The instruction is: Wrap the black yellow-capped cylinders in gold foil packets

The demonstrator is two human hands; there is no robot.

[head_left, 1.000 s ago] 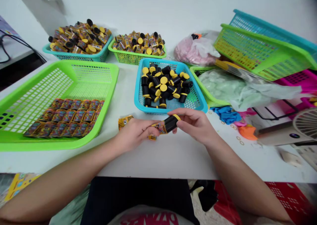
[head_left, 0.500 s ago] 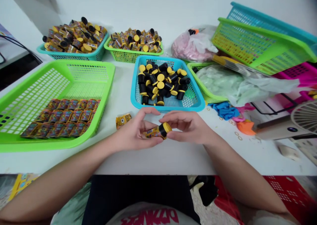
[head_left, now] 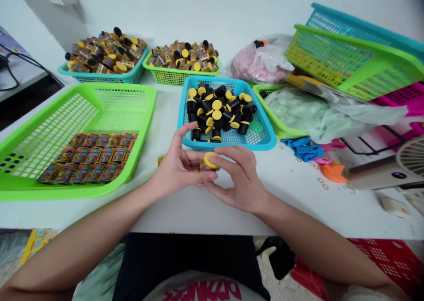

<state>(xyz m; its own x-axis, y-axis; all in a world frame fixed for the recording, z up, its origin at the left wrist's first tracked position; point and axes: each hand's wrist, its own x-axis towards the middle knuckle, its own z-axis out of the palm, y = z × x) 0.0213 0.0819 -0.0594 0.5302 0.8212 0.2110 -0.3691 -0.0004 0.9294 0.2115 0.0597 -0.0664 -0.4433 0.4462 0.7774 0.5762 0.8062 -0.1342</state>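
Between my hands is a small canister (head_left: 210,160) with a yellow cap, tilted up toward the camera. My left hand (head_left: 181,165) grips its side between thumb and fingers, with the index finger raised. The fingers of my right hand (head_left: 236,175) touch the canister from the right, partly hiding its body. Just behind my left hand, a yellow printed piece (head_left: 160,160) lies on the table, mostly covered. Beyond the hands sits a blue basket (head_left: 265,144) of black canisters (head_left: 228,115) with yellow caps. At the left, a green basket (head_left: 145,129) holds rows of printed wrappers (head_left: 93,155).
Two baskets heaped with wrapped canisters (head_left: 106,54) (head_left: 182,56) stand at the back. On the right are plastic bags (head_left: 301,111), stacked baskets (head_left: 357,58), blue (head_left: 303,148) and orange (head_left: 333,171) balloon-like pieces, and a fan (head_left: 410,159).
The canister has turned so its yellow cap faces upward. My right hand has shifted lower around it, and my left index finger has lifted. The whole view has shifted slightly.
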